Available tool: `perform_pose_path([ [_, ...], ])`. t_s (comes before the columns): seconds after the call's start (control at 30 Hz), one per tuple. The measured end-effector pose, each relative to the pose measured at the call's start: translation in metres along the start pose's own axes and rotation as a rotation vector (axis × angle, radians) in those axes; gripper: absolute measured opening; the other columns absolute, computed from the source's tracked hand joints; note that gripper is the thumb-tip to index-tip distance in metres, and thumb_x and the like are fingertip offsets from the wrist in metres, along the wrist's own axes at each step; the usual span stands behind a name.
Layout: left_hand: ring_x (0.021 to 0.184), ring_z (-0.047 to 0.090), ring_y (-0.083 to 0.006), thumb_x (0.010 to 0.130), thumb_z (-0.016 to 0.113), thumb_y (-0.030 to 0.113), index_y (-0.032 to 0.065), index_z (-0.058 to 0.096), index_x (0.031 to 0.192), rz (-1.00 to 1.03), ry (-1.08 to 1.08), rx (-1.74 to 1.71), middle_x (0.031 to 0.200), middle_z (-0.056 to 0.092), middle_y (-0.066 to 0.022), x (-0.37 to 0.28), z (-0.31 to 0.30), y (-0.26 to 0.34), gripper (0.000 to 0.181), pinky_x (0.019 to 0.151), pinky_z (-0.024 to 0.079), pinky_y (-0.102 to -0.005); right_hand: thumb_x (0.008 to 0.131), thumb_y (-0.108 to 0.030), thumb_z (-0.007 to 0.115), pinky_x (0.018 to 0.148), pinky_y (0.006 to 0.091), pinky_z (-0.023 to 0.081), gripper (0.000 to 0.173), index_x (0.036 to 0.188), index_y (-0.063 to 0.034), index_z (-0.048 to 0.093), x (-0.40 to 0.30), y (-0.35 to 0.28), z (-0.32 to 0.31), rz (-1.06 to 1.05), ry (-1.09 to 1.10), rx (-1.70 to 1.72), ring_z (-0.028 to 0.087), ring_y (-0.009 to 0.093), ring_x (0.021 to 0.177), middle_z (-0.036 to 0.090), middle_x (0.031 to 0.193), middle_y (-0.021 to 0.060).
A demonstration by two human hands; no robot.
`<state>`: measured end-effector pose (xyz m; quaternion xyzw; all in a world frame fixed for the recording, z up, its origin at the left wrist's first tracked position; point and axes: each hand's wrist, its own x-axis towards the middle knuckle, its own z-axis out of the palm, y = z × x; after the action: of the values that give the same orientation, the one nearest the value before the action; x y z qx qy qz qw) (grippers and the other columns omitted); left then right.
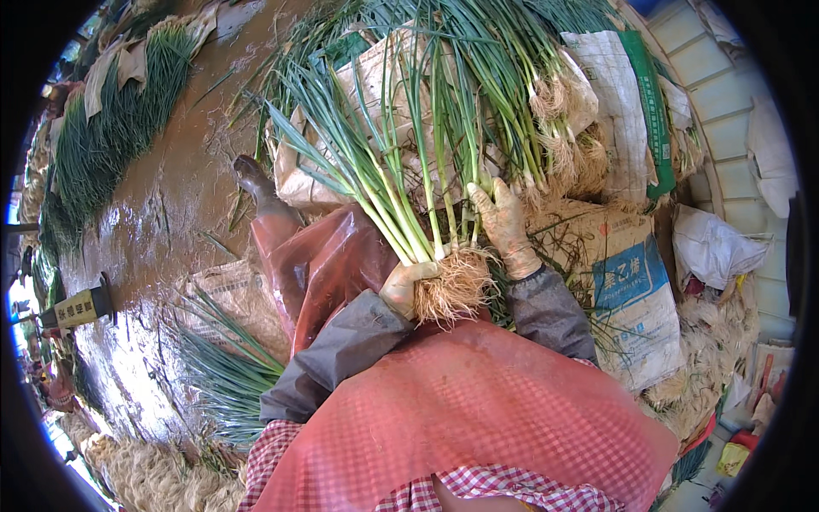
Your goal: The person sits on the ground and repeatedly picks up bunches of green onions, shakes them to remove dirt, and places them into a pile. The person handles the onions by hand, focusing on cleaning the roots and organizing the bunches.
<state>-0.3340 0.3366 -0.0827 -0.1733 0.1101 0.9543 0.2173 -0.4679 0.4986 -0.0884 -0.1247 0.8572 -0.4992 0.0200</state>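
My left hand (pixel 405 288), in a pale, dirt-stained glove, grips a bunch of green onions (pixel 409 240) low on the white stems. Its tangled pale roots (pixel 455 288) hang over my lap, and the green leaves fan away from me. My right hand (pixel 502 221), gloved alike, is at the right side of the bunch, its fingertips against the stalks. Whether those fingers pinch a stalk is hidden. A red, see-through plastic apron (pixel 473 409) covers my lap beneath both hands.
More green onions (pixel 512 128) lie heaped on a woven sack (pixel 377 83) ahead. A printed sack (pixel 630 288) is at right, beside a pile of roots (pixel 710 339). Loose green onions (pixel 224 371) lie at left on the wet, muddy floor (pixel 173 211). A large stack (pixel 115 134) stands farther off.
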Motion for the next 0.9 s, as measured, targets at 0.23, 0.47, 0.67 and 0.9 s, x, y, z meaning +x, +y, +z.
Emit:
perform_pose_path([
  [0.23, 0.109, 0.062, -0.0328, 0.080, 0.062, 0.005, -0.0057, 0.048, 0.132, -0.055, -0.013, -0.045, 0.123, 0.060, -0.0223, 0.002, -0.010, 0.000, 0.056, 0.097, 0.052, -0.0455, 0.094, -0.023, 0.064, 0.049, 0.0284, 0.045, 0.021, 0.099, -0.0029, 0.064, 0.002, 0.020, -0.009, 0.093, 0.159, 0.142, 0.055, 0.016, 0.055, 0.062, 0.077, 0.0065],
  [0.47, 0.111, 0.061, -0.0328, 0.082, 0.062, 0.007, -0.0039, 0.049, 0.131, -0.072, -0.008, -0.090, 0.124, 0.059, -0.0218, 0.001, -0.010, 0.000, 0.052, 0.100, 0.049, -0.0470, 0.091, -0.035, 0.067, 0.052, 0.0221, 0.047, 0.032, 0.091, -0.0036, 0.061, 0.023, -0.033, -0.012, 0.458, -0.154, 0.322, 0.054, 0.008, 0.063, 0.057, 0.073, -0.0001],
  [0.67, 0.090, 0.063, -0.0184, 0.084, 0.064, 0.004, -0.0008, 0.057, 0.118, 0.158, 0.072, 0.253, 0.103, 0.064, -0.0088, 0.009, -0.013, -0.007, 0.035, 0.084, 0.052, -0.0313, 0.092, -0.038, 0.064, 0.058, 0.0337, 0.045, 0.037, 0.082, -0.0029, 0.059, 0.058, -0.014, 0.014, 0.062, -0.587, -0.204, 0.054, 0.015, 0.062, 0.053, 0.065, 0.0054],
  [0.9, 0.082, 0.061, -0.0148, 0.081, 0.068, 0.002, 0.0012, 0.060, 0.106, 0.194, 0.086, 0.355, 0.091, 0.064, -0.0045, 0.006, -0.012, -0.008, 0.027, 0.078, 0.051, -0.0288, 0.090, -0.041, 0.066, 0.066, 0.0339, 0.052, 0.042, 0.095, 0.0012, 0.064, 0.046, -0.003, 0.015, 0.132, -0.398, -0.066, 0.062, 0.021, 0.064, 0.064, 0.076, 0.0087],
])
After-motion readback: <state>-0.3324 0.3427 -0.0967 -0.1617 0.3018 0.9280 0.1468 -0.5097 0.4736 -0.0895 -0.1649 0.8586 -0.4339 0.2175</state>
